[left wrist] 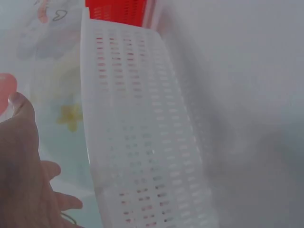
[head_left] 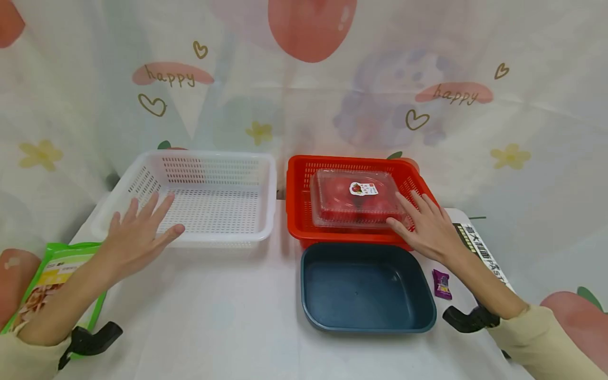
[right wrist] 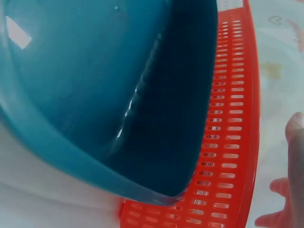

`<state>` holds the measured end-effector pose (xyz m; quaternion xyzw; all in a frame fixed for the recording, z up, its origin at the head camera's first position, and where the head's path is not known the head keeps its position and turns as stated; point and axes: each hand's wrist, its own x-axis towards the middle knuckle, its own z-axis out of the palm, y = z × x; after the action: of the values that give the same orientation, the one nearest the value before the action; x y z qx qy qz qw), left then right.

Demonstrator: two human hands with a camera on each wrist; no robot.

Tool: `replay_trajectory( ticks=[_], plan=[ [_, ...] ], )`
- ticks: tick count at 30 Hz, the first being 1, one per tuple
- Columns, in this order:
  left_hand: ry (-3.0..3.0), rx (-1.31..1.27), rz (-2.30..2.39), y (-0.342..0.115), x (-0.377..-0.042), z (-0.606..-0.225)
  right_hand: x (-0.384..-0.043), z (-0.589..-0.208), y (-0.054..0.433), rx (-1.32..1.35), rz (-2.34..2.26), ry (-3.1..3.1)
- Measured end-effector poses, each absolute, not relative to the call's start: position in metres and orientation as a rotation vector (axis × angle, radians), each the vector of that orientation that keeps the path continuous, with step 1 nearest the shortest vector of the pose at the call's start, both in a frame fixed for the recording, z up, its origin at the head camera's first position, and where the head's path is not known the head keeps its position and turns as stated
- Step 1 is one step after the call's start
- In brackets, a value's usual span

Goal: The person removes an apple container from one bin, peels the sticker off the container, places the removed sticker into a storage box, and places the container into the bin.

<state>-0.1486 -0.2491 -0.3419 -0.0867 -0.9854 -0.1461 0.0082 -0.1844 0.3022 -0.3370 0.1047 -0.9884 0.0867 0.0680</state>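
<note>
My left hand (head_left: 135,237) is spread, fingers straight, over the front left corner of a white plastic basket (head_left: 266,211) and holds nothing. In the left wrist view the hand (left wrist: 28,166) shows beside the basket's slotted wall (left wrist: 137,118). My right hand (head_left: 429,227), fingers also extended, hovers at the right side of a red basket (head_left: 296,211). Inside that basket lies a clear lidded box of red fruit (head_left: 351,203) with a white label; whether the fingertips touch it I cannot tell. Before the red basket stands a dark blue basin (head_left: 361,290) with nothing in it.
A small purple wrapped candy (head_left: 442,284) lies right of the basin. Under my right forearm is a package marked PASTA (head_left: 484,253). A green and yellow food bag (head_left: 62,264) lies partly beneath my left forearm. A printed cloth (head_left: 304,105) hangs behind the table.
</note>
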Motion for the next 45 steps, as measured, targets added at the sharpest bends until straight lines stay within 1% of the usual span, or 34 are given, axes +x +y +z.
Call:
replay_trajectory(
  ticks=[10, 18, 27, 35, 39, 45],
  plan=[
    [-3.051, -0.319, -0.575, -0.232, -0.146, -0.337, -0.190, -0.334, 0.301, 0.326, 0.324, -2.968],
    [-2.972, -0.389, -0.746, -0.211, -0.142, -0.334, -0.203, -0.332, 0.300, 0.341, 0.418, -2.976],
    [-2.882, -0.468, -0.921, -0.173, -0.142, -0.335, -0.226, -0.334, 0.303, 0.371, 0.541, -2.978],
    [-2.860, -0.512, -1.071, -0.138, -0.145, -0.335, -0.242, -0.334, 0.305, 0.325, 0.644, -3.021],
    [-2.813, -0.525, -1.270, -0.119, -0.148, -0.336, -0.249, -0.334, 0.304, 0.314, 0.723, -3.030],
    [-2.575, -0.563, -1.746, -0.085, -0.150, -0.341, -0.259, -0.338, 0.303, 0.284, 0.871, -3.051]
  ],
)
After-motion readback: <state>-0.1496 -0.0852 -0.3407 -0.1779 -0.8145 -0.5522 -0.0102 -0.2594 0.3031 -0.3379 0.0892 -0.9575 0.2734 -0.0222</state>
